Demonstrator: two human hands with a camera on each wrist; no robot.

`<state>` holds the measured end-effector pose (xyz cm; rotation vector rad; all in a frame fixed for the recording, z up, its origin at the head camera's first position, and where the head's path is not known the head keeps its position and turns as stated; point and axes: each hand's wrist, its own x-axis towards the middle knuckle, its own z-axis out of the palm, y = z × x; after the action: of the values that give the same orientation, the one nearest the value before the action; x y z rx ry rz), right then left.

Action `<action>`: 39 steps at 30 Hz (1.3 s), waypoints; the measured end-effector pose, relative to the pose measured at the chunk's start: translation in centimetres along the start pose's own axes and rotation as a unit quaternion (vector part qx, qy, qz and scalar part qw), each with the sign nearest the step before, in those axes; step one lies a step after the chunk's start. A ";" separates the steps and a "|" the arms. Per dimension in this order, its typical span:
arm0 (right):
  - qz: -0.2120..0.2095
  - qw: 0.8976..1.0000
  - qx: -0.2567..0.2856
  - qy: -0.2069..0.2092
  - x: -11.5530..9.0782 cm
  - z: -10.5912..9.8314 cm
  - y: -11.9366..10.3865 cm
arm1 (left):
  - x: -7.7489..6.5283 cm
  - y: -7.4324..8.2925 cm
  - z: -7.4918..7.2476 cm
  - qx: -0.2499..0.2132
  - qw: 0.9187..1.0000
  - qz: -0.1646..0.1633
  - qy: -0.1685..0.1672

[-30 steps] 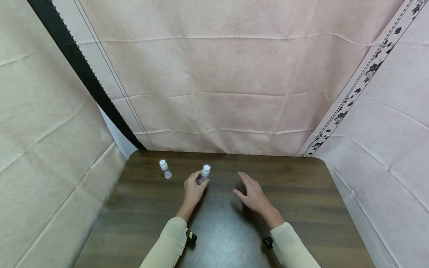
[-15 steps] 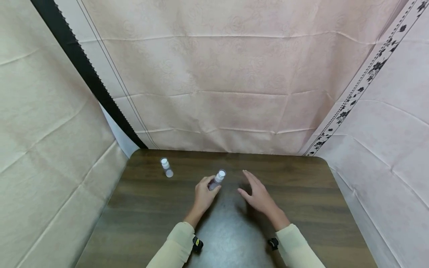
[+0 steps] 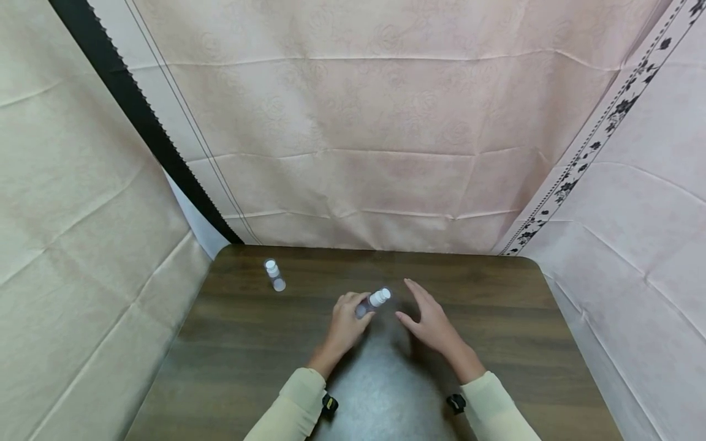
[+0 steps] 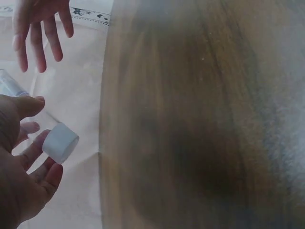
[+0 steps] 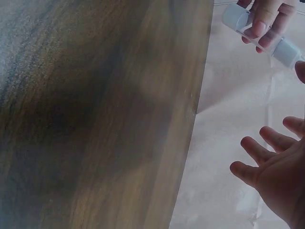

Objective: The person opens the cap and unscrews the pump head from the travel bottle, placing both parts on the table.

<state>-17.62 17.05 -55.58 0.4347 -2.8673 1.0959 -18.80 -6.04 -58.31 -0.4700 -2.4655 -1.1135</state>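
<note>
My left hand (image 3: 345,321) grips a small clear bottle (image 3: 372,300) with a white cap, held tilted above the table with its cap towards the right hand. In the right wrist view the bottle (image 5: 264,38) shows a white part at each end and a see-through body behind the fingers. To the right, my right hand (image 3: 432,321) is held up with fingers apart and nothing in it, close to the cap; in the head view a small gap lies between them. A second similar bottle (image 3: 274,275) stands on the table at the back left.
The dark wooden table (image 3: 231,361) has rounded back corners. Pale cloth (image 3: 353,122) hangs behind it and on both sides, with a black strip (image 3: 149,128) at left and a flower-patterned border (image 3: 573,174) at right.
The left hand has carried the bottle to the right, towards the right hand, and tipped it from near upright to slanting right. The right hand has shifted slightly right. The other bottle stays put.
</note>
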 end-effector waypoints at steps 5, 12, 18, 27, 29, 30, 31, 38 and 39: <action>-0.001 1.000 0.006 -0.002 -0.3 -0.2 0.2 | 0.3 0.7 -0.6 0.064 0.997 0.004 -0.037; -0.010 1.000 0.020 -0.001 -0.6 -0.6 0.2 | 0.7 1.9 -1.3 0.182 0.978 0.037 -0.094; -0.001 0.999 0.042 -0.001 -0.6 -0.6 0.1 | 1.0 2.7 -1.4 0.248 0.961 0.066 -0.108; 0.047 0.980 0.193 0.000 -0.4 0.2 -0.1 | 1.1 3.4 -1.2 0.296 0.944 0.091 -0.114; 0.048 0.974 0.220 0.003 -0.3 0.5 -0.1 | 1.1 3.5 -1.2 0.303 0.941 0.095 -0.119; 0.050 0.973 0.227 0.004 -0.2 0.6 0.0 | 1.1 3.5 -1.1 0.306 0.939 0.097 -0.120; 0.053 0.972 0.229 0.005 -0.2 0.7 0.0 | 1.1 3.5 -1.1 0.310 0.937 0.099 -0.122; 0.057 0.979 0.194 0.023 0.2 1.1 -0.1 | 1.1 3.8 -0.9 0.327 0.931 0.112 -0.120; 0.056 0.980 0.190 0.026 0.3 1.2 -0.1 | 1.1 3.9 -0.9 0.328 0.930 0.112 -0.119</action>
<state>-17.79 16.16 -56.39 0.2536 -2.6615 1.6584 -17.81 -4.12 -54.82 -0.6720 -2.6985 -0.1096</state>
